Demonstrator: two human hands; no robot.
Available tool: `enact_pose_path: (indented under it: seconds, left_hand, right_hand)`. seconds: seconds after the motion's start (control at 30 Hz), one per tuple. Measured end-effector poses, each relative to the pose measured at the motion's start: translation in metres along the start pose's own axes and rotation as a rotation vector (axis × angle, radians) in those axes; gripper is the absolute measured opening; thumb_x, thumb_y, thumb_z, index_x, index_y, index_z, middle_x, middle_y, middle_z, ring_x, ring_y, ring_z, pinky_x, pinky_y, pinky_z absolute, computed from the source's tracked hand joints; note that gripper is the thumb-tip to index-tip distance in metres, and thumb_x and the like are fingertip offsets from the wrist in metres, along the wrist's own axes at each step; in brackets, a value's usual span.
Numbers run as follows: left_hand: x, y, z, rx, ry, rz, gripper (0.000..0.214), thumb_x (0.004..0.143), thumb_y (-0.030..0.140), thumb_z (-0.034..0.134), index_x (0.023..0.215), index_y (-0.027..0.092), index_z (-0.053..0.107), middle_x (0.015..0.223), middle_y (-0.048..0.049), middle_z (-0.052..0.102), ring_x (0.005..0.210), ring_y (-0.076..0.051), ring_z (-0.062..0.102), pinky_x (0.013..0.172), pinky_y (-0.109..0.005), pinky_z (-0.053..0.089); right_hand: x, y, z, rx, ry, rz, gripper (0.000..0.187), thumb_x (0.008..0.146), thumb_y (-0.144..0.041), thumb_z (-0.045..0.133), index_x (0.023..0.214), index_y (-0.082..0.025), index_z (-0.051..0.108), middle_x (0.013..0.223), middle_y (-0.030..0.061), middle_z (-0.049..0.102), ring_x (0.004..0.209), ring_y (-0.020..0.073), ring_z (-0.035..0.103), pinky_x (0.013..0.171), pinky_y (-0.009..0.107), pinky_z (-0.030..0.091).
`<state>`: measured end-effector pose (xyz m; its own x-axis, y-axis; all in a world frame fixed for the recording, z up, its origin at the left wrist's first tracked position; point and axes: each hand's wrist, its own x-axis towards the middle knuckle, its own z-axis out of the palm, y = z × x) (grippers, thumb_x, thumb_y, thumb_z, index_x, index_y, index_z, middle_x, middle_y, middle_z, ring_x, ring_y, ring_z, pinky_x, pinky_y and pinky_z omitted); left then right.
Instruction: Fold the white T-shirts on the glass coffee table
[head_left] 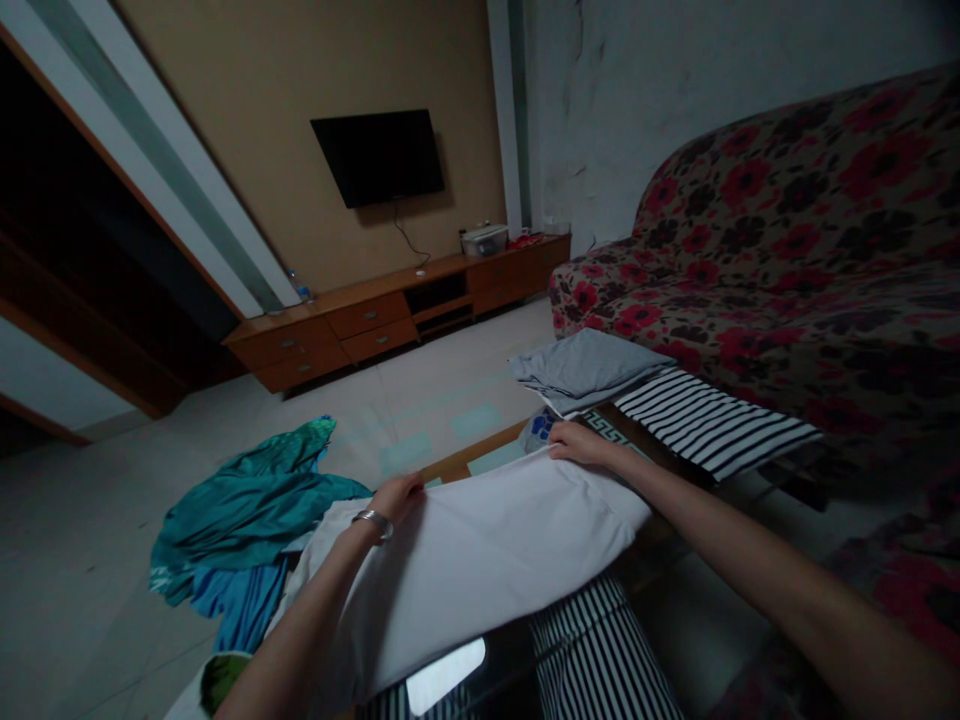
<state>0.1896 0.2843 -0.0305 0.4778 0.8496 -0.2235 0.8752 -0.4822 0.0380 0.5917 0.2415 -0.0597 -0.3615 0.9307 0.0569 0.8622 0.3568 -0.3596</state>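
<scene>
**Both hands clamped on the far edge of a white garment**

Left hand (397, 497), bracelet at the wrist, curled over the far edge of the white garment (480, 560), fingers seemingly closed on the cloth. Right hand (577, 443) gripping the same edge at its right corner, well apart from the left hand, with the cloth drawn flat between the two.

Could easily go askew from here: an uneven pull by either hand would likely skew the edge, and the slick glass counter (457, 465) gives little hold, so the near part might slide toward the person. Might also catch the blue-patterned cloth (540, 428) touching the right hand on its far side and drag it along. Dim light, too; small creases hard to spot.

Looks plain, thin and smooth, no print, lying broad from both hands back toward the person, over a striped cloth (600, 660). Beyond the right hand, a folded grey garment (585, 365) and a black-and-white striped garment (712, 425). Left of the left hand, a crumpled teal cloth (247, 500).
</scene>
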Motion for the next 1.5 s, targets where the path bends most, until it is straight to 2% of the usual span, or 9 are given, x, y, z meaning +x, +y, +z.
enact_pose_path:
  seconds: [0.3, 0.4, 0.53, 0.63, 0.8, 0.97, 1.13, 1.3, 1.5]
  left_hand:
    - [0.005, 0.008, 0.005, 0.112, 0.031, -0.117, 0.023, 0.089, 0.022, 0.037, 0.097, 0.016, 0.058, 0.093, -0.01, 0.064, 0.082, -0.021, 0.06, 0.072, -0.03, 0.04]
    - [0.0, 0.019, 0.006, 0.163, 0.114, -0.142, 0.027, 0.09, 0.019, 0.033, 0.101, 0.016, 0.057, 0.106, -0.0139, 0.059, 0.097, -0.025, 0.055, 0.084, -0.039, 0.038]
    - [-0.011, 0.039, 0.003, 0.267, 0.34, -0.136, 0.03, 0.089, 0.011, 0.032, 0.101, 0.016, 0.059, 0.111, -0.0138, 0.056, 0.109, -0.028, 0.047, 0.095, -0.047, 0.031]
    - [-0.016, 0.06, 0.005, 0.255, 0.426, -0.014, 0.028, 0.088, 0.011, 0.035, 0.1, 0.016, 0.061, 0.115, -0.0117, 0.057, 0.109, -0.025, 0.048, 0.099, -0.043, 0.03]
    - [-0.014, 0.085, 0.028, 0.074, 0.283, 0.252, 0.036, 0.093, 0.031, 0.038, 0.125, 0.023, 0.052, 0.137, -0.005, 0.048, 0.128, -0.022, 0.038, 0.105, -0.04, 0.029]
    - [-0.011, 0.078, 0.054, 0.071, 0.232, 0.158, 0.053, 0.094, 0.043, 0.033, 0.143, 0.025, 0.03, 0.152, -0.0026, 0.023, 0.139, -0.023, 0.019, 0.111, -0.045, 0.019]
    - [-0.013, 0.074, 0.059, 0.077, 0.227, 0.138, 0.053, 0.094, 0.045, 0.031, 0.143, 0.025, 0.03, 0.152, -0.0019, 0.021, 0.141, -0.021, 0.016, 0.112, -0.045, 0.017]
    - [-0.017, 0.076, 0.051, 0.052, 0.274, 0.167, 0.051, 0.093, 0.042, 0.032, 0.143, 0.027, 0.031, 0.153, -0.0012, 0.02, 0.14, -0.022, 0.016, 0.111, -0.047, 0.018]
    - [-0.018, 0.119, 0.044, 0.015, 0.369, 0.123, 0.047, 0.093, 0.028, 0.031, 0.139, 0.032, 0.038, 0.151, 0.0006, 0.026, 0.14, -0.023, 0.018, 0.11, -0.05, 0.016]
  right_hand:
    - [0.013, -0.015, 0.0, -0.142, 0.021, 0.179, 0.021, 0.086, -0.028, 0.05, 0.092, -0.016, 0.066, 0.095, 0.0097, 0.067, 0.09, 0.0203, 0.058, 0.077, 0.027, 0.037]
    - [0.014, -0.026, 0.005, -0.219, 0.088, 0.28, 0.022, 0.085, -0.026, 0.051, 0.099, -0.015, 0.063, 0.104, 0.0133, 0.063, 0.102, 0.0251, 0.053, 0.086, 0.035, 0.035]
    - [0.003, -0.042, 0.002, -0.302, 0.239, 0.392, 0.026, 0.088, -0.028, 0.048, 0.107, -0.014, 0.06, 0.112, 0.0162, 0.058, 0.109, 0.0278, 0.047, 0.09, 0.04, 0.033]
    - [-0.011, -0.06, 0.001, -0.282, 0.31, 0.325, 0.024, 0.089, -0.022, 0.044, 0.106, -0.017, 0.061, 0.109, 0.0136, 0.06, 0.104, 0.0248, 0.048, 0.09, 0.037, 0.034]
    - [-0.013, -0.071, 0.026, -0.176, 0.239, 0.086, 0.026, 0.089, -0.024, 0.047, 0.108, -0.016, 0.062, 0.12, 0.0127, 0.058, 0.114, 0.0248, 0.048, 0.099, 0.039, 0.031]
    - [0.002, -0.034, 0.051, -0.118, 0.249, 0.079, 0.041, 0.092, -0.034, 0.042, 0.129, -0.019, 0.05, 0.139, 0.01, 0.045, 0.13, 0.0223, 0.036, 0.107, 0.043, 0.027]
    - [0.0, -0.01, 0.031, 0.06, 0.25, 0.036, 0.04, 0.093, -0.032, 0.035, 0.124, -0.016, 0.055, 0.134, 0.0085, 0.05, 0.129, 0.0177, 0.039, 0.109, 0.037, 0.029]
    - [-0.028, -0.041, 0.008, -0.031, 0.391, 0.201, 0.044, 0.094, -0.033, 0.035, 0.129, -0.012, 0.051, 0.138, 0.0133, 0.045, 0.133, 0.022, 0.032, 0.11, 0.04, 0.025]
    - [-0.039, -0.088, 0.036, -0.143, 0.256, 0.129, 0.042, 0.09, -0.037, 0.046, 0.129, -0.023, 0.052, 0.142, 0.0087, 0.041, 0.135, 0.0257, 0.03, 0.108, 0.046, 0.024]
